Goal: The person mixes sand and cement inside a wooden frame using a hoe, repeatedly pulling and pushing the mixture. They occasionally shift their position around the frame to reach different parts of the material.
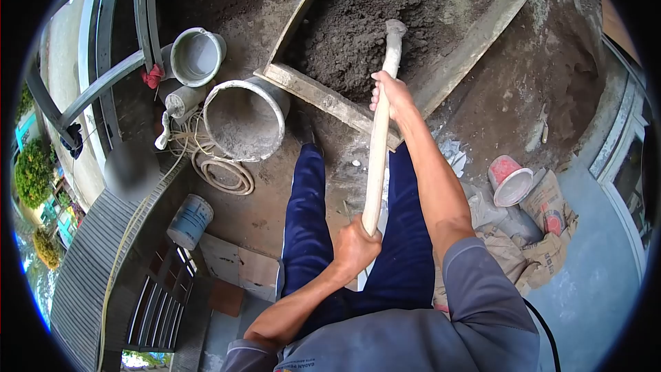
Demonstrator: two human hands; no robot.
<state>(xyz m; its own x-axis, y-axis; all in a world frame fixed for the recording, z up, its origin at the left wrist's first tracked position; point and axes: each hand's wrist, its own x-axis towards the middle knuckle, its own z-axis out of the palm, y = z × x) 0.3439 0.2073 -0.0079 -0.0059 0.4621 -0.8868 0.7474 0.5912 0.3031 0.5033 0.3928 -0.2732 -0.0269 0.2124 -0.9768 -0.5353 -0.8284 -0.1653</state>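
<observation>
A hoe with a long, pale wooden handle (377,158) slants up and away from my body. Its far end lies over dark, crumbly mix (344,34) in a wooden-sided mixing trough (323,96); the blade itself is not visible. My left hand (356,244) is closed round the near end of the handle, between my thighs. Farther up, my right hand (392,96) grips the shaft above the trough's near corner, fingers wrapped round it.
Left of the trough stand a large bucket (279,124) and a smaller bucket (219,48), with a coiled hose (237,184) beside them. A white-blue pail (191,222) lies lower left. On the right are a red-and-white bucket (511,180) and crumpled cement bags (551,224).
</observation>
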